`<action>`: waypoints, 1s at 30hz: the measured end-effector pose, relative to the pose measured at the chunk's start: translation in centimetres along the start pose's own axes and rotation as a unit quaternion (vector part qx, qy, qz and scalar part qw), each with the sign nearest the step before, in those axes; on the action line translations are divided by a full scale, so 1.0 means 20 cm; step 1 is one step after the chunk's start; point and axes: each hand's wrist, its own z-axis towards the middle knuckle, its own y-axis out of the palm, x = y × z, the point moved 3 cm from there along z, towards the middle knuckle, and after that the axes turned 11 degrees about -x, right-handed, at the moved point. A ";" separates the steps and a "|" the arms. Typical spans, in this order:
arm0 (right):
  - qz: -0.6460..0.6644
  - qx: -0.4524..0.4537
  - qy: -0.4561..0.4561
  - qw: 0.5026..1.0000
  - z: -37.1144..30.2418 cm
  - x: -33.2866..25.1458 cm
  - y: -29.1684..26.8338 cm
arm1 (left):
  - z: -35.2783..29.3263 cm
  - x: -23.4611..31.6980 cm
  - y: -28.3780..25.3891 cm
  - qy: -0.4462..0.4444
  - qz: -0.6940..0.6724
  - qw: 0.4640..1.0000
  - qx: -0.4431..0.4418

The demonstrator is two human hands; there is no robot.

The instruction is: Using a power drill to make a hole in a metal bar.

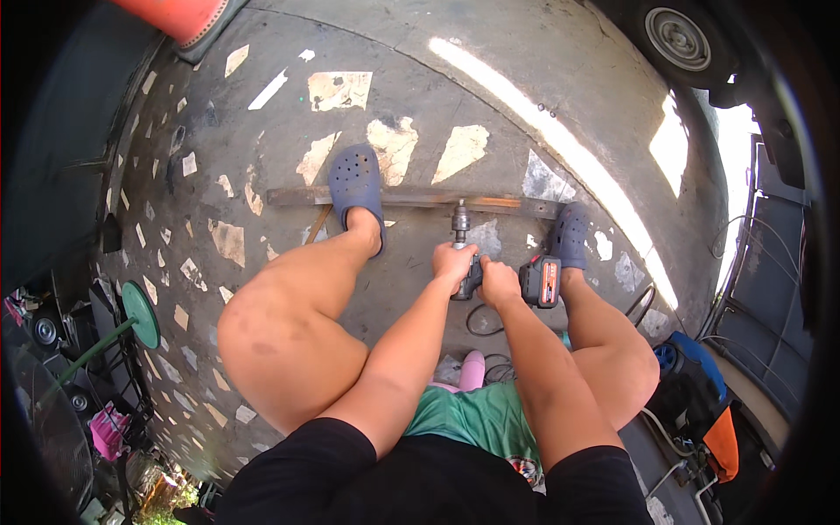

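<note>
Seen from above, where bare knees spread over a grey floor with pale patches, two hands hold a cordless drill. The left hand has its fingers curled around the drill's body, just behind the chuck; the right hand is closed about the grip, its fingertips hidden, with a dark battery pack to its right. The drill points away from the person, its tip at a long, partly rusty metal bar; whether they touch is unclear. A blue clog on the left foot rests across the bar.
</note>
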 end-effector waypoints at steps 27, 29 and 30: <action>0.061 -0.041 0.042 0.996 0.01 -0.14 0.05 | 0.08 -0.05 -0.10 0.070 0.185 0.980 0.003; 0.054 -0.053 0.024 0.997 0.02 -0.15 0.08 | 0.04 -0.09 -0.13 0.062 0.178 0.981 0.044; 0.061 -0.061 0.014 0.996 0.02 -0.17 0.09 | 0.03 -0.10 -0.15 0.059 0.177 0.981 0.046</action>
